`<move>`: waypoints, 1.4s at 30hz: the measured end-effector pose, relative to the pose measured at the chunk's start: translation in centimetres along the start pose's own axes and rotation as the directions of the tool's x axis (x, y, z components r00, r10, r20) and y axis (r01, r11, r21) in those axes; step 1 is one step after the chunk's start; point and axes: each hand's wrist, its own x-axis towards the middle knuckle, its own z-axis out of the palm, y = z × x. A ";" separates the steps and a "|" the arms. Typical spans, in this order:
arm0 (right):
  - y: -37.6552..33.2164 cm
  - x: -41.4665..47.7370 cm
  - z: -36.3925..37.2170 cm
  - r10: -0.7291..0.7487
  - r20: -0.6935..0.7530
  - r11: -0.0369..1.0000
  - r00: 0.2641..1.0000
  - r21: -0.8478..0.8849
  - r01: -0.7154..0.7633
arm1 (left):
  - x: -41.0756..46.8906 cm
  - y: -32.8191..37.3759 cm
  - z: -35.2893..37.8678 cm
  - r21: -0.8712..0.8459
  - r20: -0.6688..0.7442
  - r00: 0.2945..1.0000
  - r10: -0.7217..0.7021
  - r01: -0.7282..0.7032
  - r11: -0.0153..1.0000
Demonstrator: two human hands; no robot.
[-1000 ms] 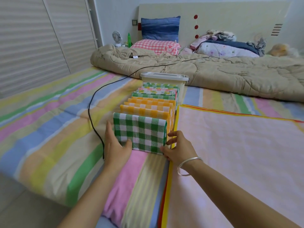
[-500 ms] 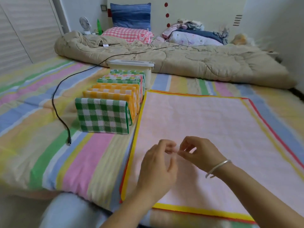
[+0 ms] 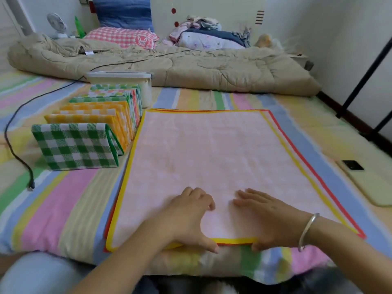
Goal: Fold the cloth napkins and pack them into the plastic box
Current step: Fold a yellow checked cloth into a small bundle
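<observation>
A pink napkin with a yellow border (image 3: 207, 158) lies flat on the striped bed, on top of a red-bordered one (image 3: 301, 158). My left hand (image 3: 191, 215) and my right hand (image 3: 269, 215) rest palm down on its near edge, thumbs hanging over the border. To the left stands a row of folded napkins: a green checked one (image 3: 74, 145) in front, orange checked ones (image 3: 91, 117) behind it. The white plastic box with its lid (image 3: 127, 79) sits at the far end of the row.
A black cable (image 3: 14, 149) trails across the bed left of the row. A phone (image 3: 367, 183) lies at the right. A beige quilt (image 3: 191, 66), pillows and clothes fill the back. A black pole (image 3: 364, 79) stands at the right wall.
My hands left the green checked napkin, met above the pink napkin, and now lie flat on its near edge. The view swung right.
</observation>
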 end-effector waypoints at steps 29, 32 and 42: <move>3.8 6.0 -9.2 0.306 -0.441 0.951 0.844 0.174 -0.255 | 6.0 -1.8 -8.7 0.239 -0.504 0.862 -0.056 0.202 0.950; 4.5 8.9 -8.5 0.330 -0.478 0.944 0.814 0.174 -0.281 | 5.7 -3.1 -5.8 0.198 -0.669 0.741 0.054 0.107 0.974; 6.8 15.4 -5.4 0.420 -0.526 0.907 0.740 0.217 -0.361 | 3.4 -9.3 1.4 0.136 -0.483 0.862 -0.150 0.243 0.960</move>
